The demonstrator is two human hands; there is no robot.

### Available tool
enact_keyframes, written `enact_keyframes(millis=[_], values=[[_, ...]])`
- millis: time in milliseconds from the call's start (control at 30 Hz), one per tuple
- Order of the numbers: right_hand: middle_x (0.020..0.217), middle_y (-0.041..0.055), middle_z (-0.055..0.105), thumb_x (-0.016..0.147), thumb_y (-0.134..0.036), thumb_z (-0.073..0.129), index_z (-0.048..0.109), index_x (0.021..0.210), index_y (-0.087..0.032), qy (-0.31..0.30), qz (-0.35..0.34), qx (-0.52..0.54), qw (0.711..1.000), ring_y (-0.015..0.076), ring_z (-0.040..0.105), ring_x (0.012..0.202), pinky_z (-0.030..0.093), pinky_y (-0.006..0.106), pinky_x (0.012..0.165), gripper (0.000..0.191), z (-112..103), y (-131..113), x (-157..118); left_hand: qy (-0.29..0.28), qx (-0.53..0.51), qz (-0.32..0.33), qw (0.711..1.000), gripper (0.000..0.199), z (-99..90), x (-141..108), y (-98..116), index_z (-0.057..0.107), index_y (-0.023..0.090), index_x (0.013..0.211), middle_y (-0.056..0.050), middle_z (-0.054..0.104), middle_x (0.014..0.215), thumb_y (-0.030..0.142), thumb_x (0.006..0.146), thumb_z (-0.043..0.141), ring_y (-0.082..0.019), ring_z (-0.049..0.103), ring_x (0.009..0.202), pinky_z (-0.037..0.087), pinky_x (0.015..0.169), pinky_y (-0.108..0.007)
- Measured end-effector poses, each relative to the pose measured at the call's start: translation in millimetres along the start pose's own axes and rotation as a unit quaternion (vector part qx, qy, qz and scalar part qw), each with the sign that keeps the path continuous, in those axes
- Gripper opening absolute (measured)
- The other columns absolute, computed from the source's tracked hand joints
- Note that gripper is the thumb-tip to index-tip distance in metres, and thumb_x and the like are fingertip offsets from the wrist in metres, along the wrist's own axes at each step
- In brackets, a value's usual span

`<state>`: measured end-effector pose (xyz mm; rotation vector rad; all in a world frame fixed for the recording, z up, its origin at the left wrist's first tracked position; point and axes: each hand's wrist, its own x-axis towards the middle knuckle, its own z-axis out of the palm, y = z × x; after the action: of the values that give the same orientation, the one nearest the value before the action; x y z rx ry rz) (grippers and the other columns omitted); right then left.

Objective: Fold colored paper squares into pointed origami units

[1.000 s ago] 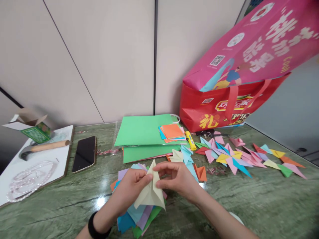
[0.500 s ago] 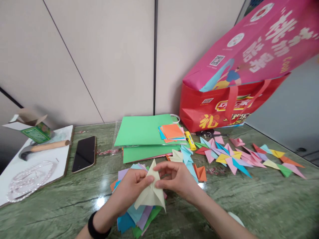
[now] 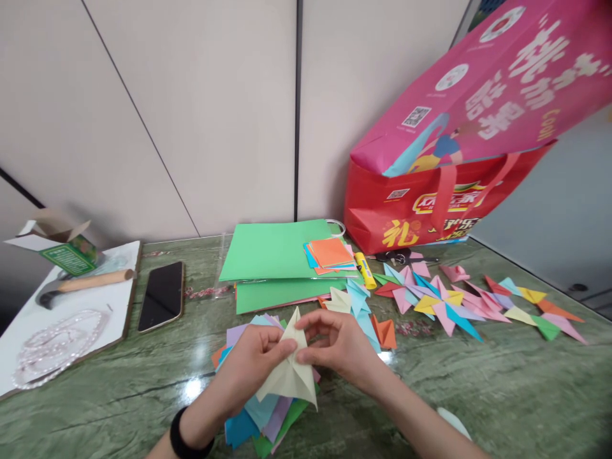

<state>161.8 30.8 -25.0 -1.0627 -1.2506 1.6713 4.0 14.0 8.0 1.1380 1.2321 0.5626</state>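
A cream sheet of origami paper (image 3: 290, 380), partly folded to a point at the top, is held up between both hands. My left hand (image 3: 258, 360) pinches its left side, thumb lying on the front. On the right edge, the thumb and fingers of my right hand (image 3: 335, 341) are closed on the same paper. Beneath it lies a fanned pile of coloured paper squares (image 3: 243, 426), partly hidden by the hands. Just beyond my right hand are folded pieces in cream (image 3: 338, 299), light blue (image 3: 358, 296) and orange (image 3: 385, 333).
Green paper sheets (image 3: 272, 248) bear small coloured squares (image 3: 332, 252), beside a yellow glue stick (image 3: 365, 270). Folded paper stars (image 3: 437, 296) spread rightward below a red bag (image 3: 377, 217). At left are a phone (image 3: 161, 296), a hammer (image 3: 90, 282), bead strings (image 3: 62, 344) and a box (image 3: 71, 254).
The cream paper has tilted very slightly, its tip and lower edge shifting a little. Both hands keep their hold in nearly the same place.
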Motion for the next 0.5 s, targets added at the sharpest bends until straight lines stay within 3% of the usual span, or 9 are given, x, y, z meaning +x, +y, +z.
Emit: enact_keyframes(millis=[167, 500], values=[[0.063, -0.0041, 0.058, 0.045, -0.018, 0.080, 0.053, 0.067, -0.017, 0.015, -0.010, -0.013, 1.000, 0.0091, 0.053, 0.051, 0.043, 0.021, 0.047, 0.035, -0.1, 2.2, 0.0, 0.010, 0.015, 0.016, 1.000, 0.033, 1.3, 0.6, 0.4, 0.054, 0.014, 0.059, 0.004, 0.050, 0.051, 0.045, 0.067, 0.061, -0.007, 0.035, 0.045, 0.022, 0.043, -0.019], [0.059, -0.0048, 0.055, 0.046, -0.018, 0.078, 0.052, 0.066, -0.016, 0.022, 0.003, -0.023, 0.999, 0.0084, 0.051, 0.051, 0.041, 0.020, 0.047, 0.033, 1.4, 0.5, 0.1, 0.008, 0.048, 0.015, 0.999, 0.032, 0.1, 2.9, -1.5, 0.052, 0.015, 0.060, 0.005, 0.046, 0.051, 0.045, 0.070, 0.053, -0.008, 0.033, 0.045, 0.021, 0.043, -0.020]])
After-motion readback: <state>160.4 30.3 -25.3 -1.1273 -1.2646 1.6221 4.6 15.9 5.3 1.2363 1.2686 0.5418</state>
